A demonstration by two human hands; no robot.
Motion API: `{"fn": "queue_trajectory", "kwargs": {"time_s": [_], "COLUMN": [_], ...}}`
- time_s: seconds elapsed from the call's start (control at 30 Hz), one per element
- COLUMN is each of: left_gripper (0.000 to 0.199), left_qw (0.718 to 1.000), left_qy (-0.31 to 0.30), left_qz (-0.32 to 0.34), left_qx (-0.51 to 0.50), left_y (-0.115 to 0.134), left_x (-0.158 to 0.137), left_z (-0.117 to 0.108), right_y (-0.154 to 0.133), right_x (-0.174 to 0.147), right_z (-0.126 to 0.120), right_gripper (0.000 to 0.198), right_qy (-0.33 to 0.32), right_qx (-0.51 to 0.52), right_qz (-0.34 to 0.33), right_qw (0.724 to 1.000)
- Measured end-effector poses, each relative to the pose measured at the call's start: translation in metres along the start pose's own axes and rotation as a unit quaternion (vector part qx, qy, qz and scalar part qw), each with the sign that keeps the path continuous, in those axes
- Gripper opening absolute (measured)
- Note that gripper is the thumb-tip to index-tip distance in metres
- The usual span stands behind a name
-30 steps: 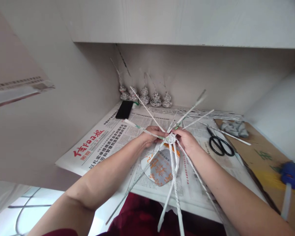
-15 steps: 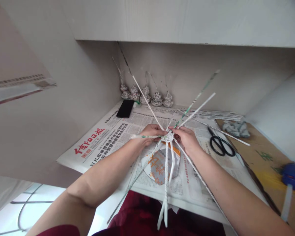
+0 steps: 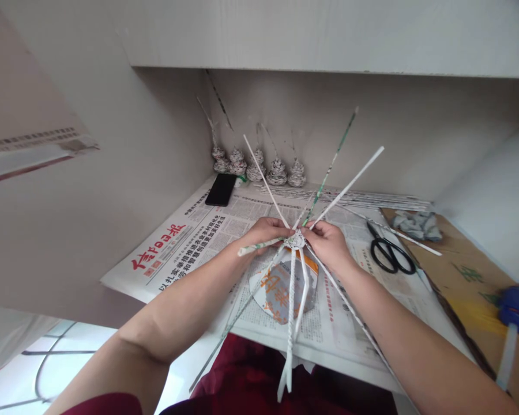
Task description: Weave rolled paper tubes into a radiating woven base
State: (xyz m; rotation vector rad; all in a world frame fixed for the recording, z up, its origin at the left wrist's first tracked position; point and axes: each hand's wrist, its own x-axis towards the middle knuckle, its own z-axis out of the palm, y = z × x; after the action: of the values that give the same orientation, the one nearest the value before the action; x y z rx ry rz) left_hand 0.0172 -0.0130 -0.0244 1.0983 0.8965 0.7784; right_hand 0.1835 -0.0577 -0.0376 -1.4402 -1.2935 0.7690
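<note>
Both hands pinch a small woven paper piece (image 3: 296,240), from which several rolled-paper sticks radiate. My left hand (image 3: 266,232) grips its left side, fingers closed, with a white-and-green stick (image 3: 259,246) crossing in front of it. On the right side, the closed thumb and fingers of my right hand (image 3: 327,238) hold the edge. A green-patterned stick (image 3: 332,165) and a thick white stick (image 3: 350,185) point up and away. Two white sticks (image 3: 291,305) hang towards my lap. Below the weave lies a grey round piece with orange characters (image 3: 281,291). My fingers hide part of the weave.
Several gourd-shaped paper weavings (image 3: 277,172) line the back wall, near a black phone (image 3: 221,190). Paper sticks (image 3: 380,202) lie behind my hands. Black scissors (image 3: 389,253) rest at right, beside cardboard (image 3: 462,265) bearing a crumpled cloth (image 3: 417,225) and a blue object (image 3: 518,310). Newspaper (image 3: 190,248) covers the table.
The green-patterned stick has swung left and more upright. The thick white stick's tip has risen slightly, and the upper-left white stick has shifted a little. Both hands stay on the weave.
</note>
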Motion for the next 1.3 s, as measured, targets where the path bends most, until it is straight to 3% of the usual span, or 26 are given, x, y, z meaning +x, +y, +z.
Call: {"fn": "queue_trajectory", "kwargs": {"time_s": [0.2, 0.33, 0.67, 0.77, 0.9, 1.0, 1.2, 1.3], "left_gripper": [0.021, 0.013, 0.007, 0.011, 0.015, 0.016, 0.020, 0.023], "left_qw": [1.000, 1.000, 1.000, 1.000, 0.999, 0.996, 0.995, 0.996], "left_qy": [-0.001, 0.000, 0.001, -0.002, 0.025, 0.036, 0.025, 0.022], "left_qz": [0.006, -0.001, 0.001, 0.009, 0.012, 0.023, 0.048, 0.046], "left_qx": [0.002, 0.004, 0.024, 0.018, -0.040, -0.076, -0.083, -0.066], "left_y": [0.001, 0.008, 0.007, 0.002, -0.001, -0.001, -0.002, -0.001], "left_x": [-0.001, -0.007, -0.009, -0.006, -0.002, 0.001, 0.001, -0.001], "left_z": [0.000, 0.004, 0.009, 0.008, 0.007, 0.007, 0.007, 0.007], "right_y": [0.000, 0.000, -0.009, -0.008, -0.008, -0.010, -0.021, -0.020], "right_x": [0.001, 0.000, -0.004, -0.004, -0.003, -0.003, -0.008, -0.009], "right_z": [0.004, 0.004, -0.004, -0.004, -0.001, 0.002, 0.007, 0.008], "right_gripper": [0.027, 0.030, 0.027, 0.031, 0.034, 0.036, 0.039, 0.038], "right_qy": [0.017, 0.018, 0.051, 0.049, 0.065, 0.062, 0.005, -0.004], "right_qx": [0.062, 0.046, -0.137, -0.144, -0.055, 0.047, 0.145, 0.199], "right_qz": [-0.007, -0.007, -0.050, -0.048, -0.036, 0.009, 0.140, 0.150], "right_qw": [0.998, 0.999, 0.988, 0.987, 0.996, 0.997, 0.979, 0.968]}}
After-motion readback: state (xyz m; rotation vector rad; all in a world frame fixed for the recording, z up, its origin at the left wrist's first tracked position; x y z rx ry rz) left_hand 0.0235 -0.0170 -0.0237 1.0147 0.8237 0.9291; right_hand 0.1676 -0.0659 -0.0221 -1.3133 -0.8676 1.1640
